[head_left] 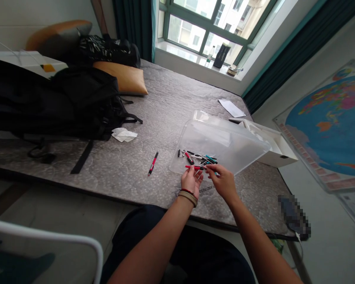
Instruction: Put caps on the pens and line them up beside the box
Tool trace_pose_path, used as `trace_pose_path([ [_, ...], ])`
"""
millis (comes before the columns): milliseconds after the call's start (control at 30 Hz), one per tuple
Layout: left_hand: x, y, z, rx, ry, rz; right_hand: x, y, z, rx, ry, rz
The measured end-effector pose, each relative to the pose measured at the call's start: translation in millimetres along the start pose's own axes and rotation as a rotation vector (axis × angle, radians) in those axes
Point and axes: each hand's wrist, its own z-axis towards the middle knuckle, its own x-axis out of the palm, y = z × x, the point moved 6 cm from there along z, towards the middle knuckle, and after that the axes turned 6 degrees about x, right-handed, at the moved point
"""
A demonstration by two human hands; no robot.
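Note:
My left hand point(191, 180) is closed around a red and black pen barrel point(192, 167), just over the near edge of a clear plastic bin point(239, 152). My right hand point(221, 179) pinches at the barrel's right end; what its fingertips hold there is too small to make out. In the bin, past my fingers, lies a loose pile of pen parts point(199, 157) in black, red, teal and silver. To the left, a whole red and black pen point(153, 163) rests by itself on the grey mattress point(154, 118).
Left of me are a black backpack point(85, 98), a crumpled tissue point(124, 135) and a tan cushion point(124, 77). An open white box point(279, 152) stands behind the bin, near a white paper point(232, 107). A blurred-out device point(294, 215) with a cable sits at the right corner.

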Motion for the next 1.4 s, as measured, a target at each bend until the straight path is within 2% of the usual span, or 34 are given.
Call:
trace_pose_path([
  [200,-0.3,1.6,1.7,-0.004,-0.001,-0.021,1.9,18.1,-3.3,-0.162,0.04,-0.2],
  [367,0.0,3.9,0.6,-0.026,0.006,-0.021,2.6,15.6,-3.3,-0.12,0.033,-0.192],
  [500,1.4,3.3,-1.3,-0.04,0.002,-0.027,2.5,17.6,-3.7,-0.138,0.05,-0.173],
  [633,1.5,2.5,-1.9,-0.032,0.015,0.003,-5.1,17.0,-5.9,-0.099,0.002,-0.154],
  [767,-1.4,-0.1,1.5,0.079,0.021,0.193,-14.4,9.4,-9.1,-0.031,-0.032,-0.115],
  [867,2.2,-6.8,2.7,0.29,0.059,0.385,-19.2,9.2,-9.1,-0.024,-0.037,-0.1],
  [967,10.4,-11.4,-2.0,0.47,0.142,0.446,-20.3,19.7,-6.0,-0.062,-0.026,-0.107],
  [1167,15.5,-14.6,-13.9,0.508,0.193,0.493,-16.2,47.6,0.1,-0.186,-0.022,-0.198],
  [1400,17.2,-17.4,-16.9,0.551,0.216,0.531,-17.2,50.3,-4.0,-0.214,-0.085,-0.22],
])
